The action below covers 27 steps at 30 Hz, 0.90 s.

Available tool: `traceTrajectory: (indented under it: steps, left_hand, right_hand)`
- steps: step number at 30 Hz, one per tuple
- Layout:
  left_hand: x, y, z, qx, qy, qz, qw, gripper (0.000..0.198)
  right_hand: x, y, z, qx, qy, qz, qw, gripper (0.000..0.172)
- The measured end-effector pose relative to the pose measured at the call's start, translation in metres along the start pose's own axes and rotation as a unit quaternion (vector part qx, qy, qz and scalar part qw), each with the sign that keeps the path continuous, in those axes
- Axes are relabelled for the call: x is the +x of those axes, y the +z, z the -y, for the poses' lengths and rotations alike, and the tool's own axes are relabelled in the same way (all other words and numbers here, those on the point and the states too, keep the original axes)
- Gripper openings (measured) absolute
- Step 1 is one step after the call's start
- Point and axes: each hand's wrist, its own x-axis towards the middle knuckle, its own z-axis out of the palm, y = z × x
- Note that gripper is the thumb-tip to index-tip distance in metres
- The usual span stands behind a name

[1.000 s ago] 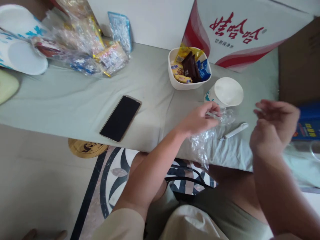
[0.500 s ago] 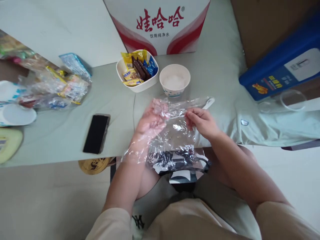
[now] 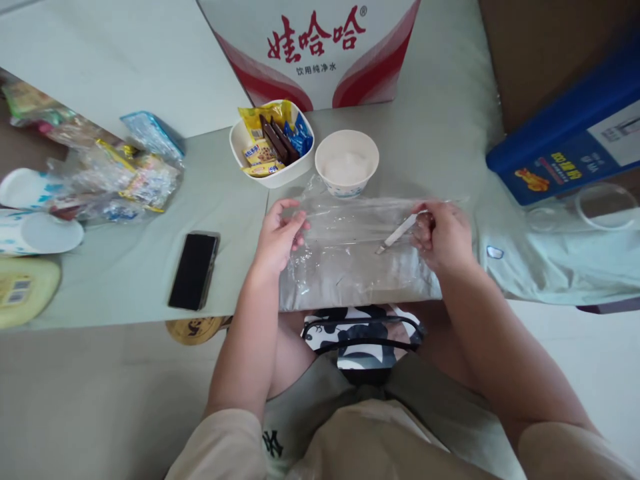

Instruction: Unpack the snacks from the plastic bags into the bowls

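A clear plastic bag (image 3: 350, 267) lies spread at the table's front edge, its top side stretched between my hands. My left hand (image 3: 281, 237) pinches its upper left edge between thumb and fingers. At the upper right, my right hand (image 3: 444, 237) has its fingers closed on the bag, and a narrow white strip (image 3: 397, 233) slants from them toward the bag's middle. Whether the strip belongs to the bag, I cannot tell. Just behind the bag stands a white paper bowl (image 3: 347, 163) with something whitish inside.
Left of the bowl, a white container (image 3: 273, 180) holds wrapped snacks. A black phone (image 3: 194, 271) lies to the left, with crumpled wrappers (image 3: 150, 177) and paper cups (image 3: 43, 231) farther out. A large printed box (image 3: 320, 67) stands behind; a blue package (image 3: 550, 157) and clear cup (image 3: 600, 207) are right.
My hands have moved apart, left hand leftward and right hand rightward. The bunched bag, which hung over my left forearm, is now spread out on the table.
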Motion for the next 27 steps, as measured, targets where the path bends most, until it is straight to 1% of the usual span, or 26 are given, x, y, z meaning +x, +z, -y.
traceTrajectory:
  steps: [2,4,6,8,10,13,16,18,19,21,23,25,27]
  left_hand:
    - [0.001,-0.003,-0.001,-0.016,0.033,-0.024,0.999,0.028]
    - [0.001,-0.004,-0.002,-0.033,0.067,-0.045,0.996,0.027]
    - [0.0,-0.005,-0.002,-0.051,0.092,-0.06,0.993,0.027]
    - [-0.001,-0.006,-0.003,-0.066,0.105,-0.067,0.99,0.03]
    - [-0.002,-0.007,-0.004,-0.068,0.11,-0.073,0.989,0.033]
    - [-0.001,-0.007,-0.005,-0.067,0.115,-0.096,0.986,0.031]
    - [-0.001,-0.008,-0.005,-0.082,0.125,-0.118,0.982,0.025]
    - [-0.001,-0.011,-0.004,-0.086,0.136,-0.105,0.981,0.024]
    - [-0.002,-0.013,-0.003,-0.08,0.14,-0.084,0.983,0.025]
    - [-0.002,-0.019,-0.001,-0.041,0.142,-0.019,0.989,0.031]
    - [-0.002,-0.027,0.003,0.022,0.145,0.043,0.988,0.037]
    - [0.0,-0.033,0.007,0.076,0.16,0.068,0.982,0.034]
    - [0.003,-0.038,0.011,0.107,0.185,0.056,0.975,0.029]
  right_hand:
    - [0.006,-0.004,-0.005,-0.007,-0.02,-0.043,0.999,0.027]
    - [0.01,-0.007,-0.012,-0.023,-0.066,-0.086,0.994,0.035]
    - [0.011,-0.007,-0.019,-0.067,-0.13,-0.092,0.985,0.046]
    - [0.009,-0.007,-0.023,-0.123,-0.18,-0.074,0.973,0.053]
    - [0.004,-0.008,-0.023,-0.154,-0.199,-0.062,0.966,0.052]
    - [-0.001,-0.009,-0.021,-0.158,-0.203,-0.076,0.963,0.042]
    - [-0.002,-0.009,-0.02,-0.174,-0.209,-0.088,0.958,0.038]
    - [-0.002,-0.008,-0.019,-0.178,-0.217,-0.094,0.955,0.033]
    - [-0.002,-0.007,-0.019,-0.175,-0.218,-0.096,0.955,0.028]
    - [-0.002,-0.008,-0.018,-0.16,-0.213,-0.098,0.959,0.019]
    - [-0.001,-0.012,-0.017,-0.139,-0.21,-0.085,0.964,0.016]
    - [0.001,-0.019,-0.015,-0.133,-0.226,-0.041,0.964,0.022]
    - [0.004,-0.026,-0.014,-0.184,-0.265,0.025,0.946,0.035]
